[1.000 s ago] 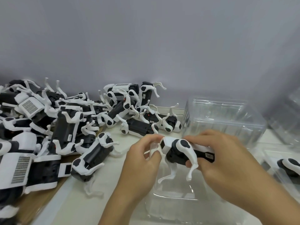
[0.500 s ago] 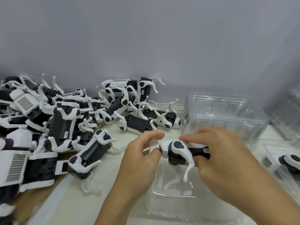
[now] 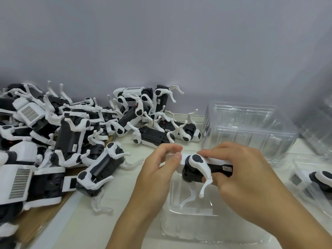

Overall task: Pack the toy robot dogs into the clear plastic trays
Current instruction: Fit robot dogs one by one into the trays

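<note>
- While both hands work over the table, the toy robot dog [image 3: 196, 168] hangs upright above the clear plastic tray [image 3: 188, 229], its white legs dangling down into the tray's opening.
- The right hand [image 3: 240, 178] is wrapped round the dog's black body from the far end, fingers over the top and thumb tucked underneath — a firm grip, label side facing us.
- The left hand [image 3: 158, 173] is at the dog's white front end, thumb and fingertips curled in and pinching it; exactly which part it holds is hidden behind the fingers.
- The tray sits just below the hands at the near edge of the white table [image 3: 75, 218]; it is too glassy to tell whether the feet touch the bottom.
- Off to the left, a big pile of robot dogs [image 3: 59, 133] lies tangled, legs in the air, with one loose dog [image 3: 100, 169] on its side nearest the left hand.
- Behind the right hand stands a stack of empty trays [image 3: 251, 130], against the grey wall [image 3: 161, 42].
- Far right, a packed dog [image 3: 321, 178] lies in another tray [image 3: 309, 198], partly cut off by the edge of view.
</note>
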Tool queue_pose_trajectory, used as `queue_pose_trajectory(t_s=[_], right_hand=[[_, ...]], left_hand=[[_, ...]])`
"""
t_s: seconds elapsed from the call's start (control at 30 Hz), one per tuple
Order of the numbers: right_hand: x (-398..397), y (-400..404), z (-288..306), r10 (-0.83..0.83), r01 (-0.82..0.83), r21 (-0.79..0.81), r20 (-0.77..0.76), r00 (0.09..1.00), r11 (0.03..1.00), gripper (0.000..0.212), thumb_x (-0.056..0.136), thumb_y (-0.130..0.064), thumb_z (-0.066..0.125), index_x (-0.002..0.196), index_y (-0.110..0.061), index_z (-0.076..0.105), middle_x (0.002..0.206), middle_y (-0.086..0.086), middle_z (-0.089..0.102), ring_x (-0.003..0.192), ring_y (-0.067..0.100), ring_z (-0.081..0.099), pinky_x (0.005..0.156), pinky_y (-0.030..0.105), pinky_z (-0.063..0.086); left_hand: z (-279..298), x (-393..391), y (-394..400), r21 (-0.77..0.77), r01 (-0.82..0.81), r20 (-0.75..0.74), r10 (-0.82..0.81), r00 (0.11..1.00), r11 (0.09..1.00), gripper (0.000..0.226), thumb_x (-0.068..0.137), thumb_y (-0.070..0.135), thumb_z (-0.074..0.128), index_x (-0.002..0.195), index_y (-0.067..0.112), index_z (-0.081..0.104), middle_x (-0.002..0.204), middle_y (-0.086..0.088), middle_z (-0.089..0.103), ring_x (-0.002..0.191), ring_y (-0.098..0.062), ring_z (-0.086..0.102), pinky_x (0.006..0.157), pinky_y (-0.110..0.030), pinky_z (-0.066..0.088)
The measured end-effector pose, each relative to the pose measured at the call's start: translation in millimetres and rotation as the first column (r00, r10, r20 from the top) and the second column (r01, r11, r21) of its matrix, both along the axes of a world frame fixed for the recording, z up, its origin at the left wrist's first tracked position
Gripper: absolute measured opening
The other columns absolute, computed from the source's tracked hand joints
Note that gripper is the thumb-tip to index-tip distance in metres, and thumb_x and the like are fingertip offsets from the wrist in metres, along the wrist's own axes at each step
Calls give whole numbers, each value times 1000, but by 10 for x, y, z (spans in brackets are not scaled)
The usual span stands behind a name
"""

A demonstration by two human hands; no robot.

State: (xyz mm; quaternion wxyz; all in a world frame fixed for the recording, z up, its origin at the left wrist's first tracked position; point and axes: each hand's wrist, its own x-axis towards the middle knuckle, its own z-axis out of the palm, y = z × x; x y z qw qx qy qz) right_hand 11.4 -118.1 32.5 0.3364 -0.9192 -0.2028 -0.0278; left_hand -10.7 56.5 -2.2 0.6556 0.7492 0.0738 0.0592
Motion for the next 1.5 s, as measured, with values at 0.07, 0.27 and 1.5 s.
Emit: queue_pose_trajectory(t_s=[0.07,0.27,1.5], right_hand=[[8,-3,-15,-3,3,5,1,1000,1000,47,78,-7,68,108,-43,73,95,-24,62,96,2,57,80,28,50],[5,44,-82,-14,11,83,34,999,996,44,77,-6,69,101,-43,71,91,-21,63,94,5,57,79,35,52],[4,106,-134,49,-42,-61,105,993,997,35,77,-13,73,98,-41,73,86,-20,59,101,-4,35,80,12,33]], left_hand=[[-11,9,-3,-21,1,-8,-1,1000,1000,27,77,47,57,100,43,69,110,24,67,113,4,56,91,-23,39],[-26,31,3,-147,-49,-87,36,996,988,31,72,47,66,103,44,72,115,11,71,116,-12,63,108,-42,44],[33,33,-10,-307,-193,-180,142,973,932,26,87,0,68,103,19,76,98,1,77,94,-21,72,98,-46,53]])
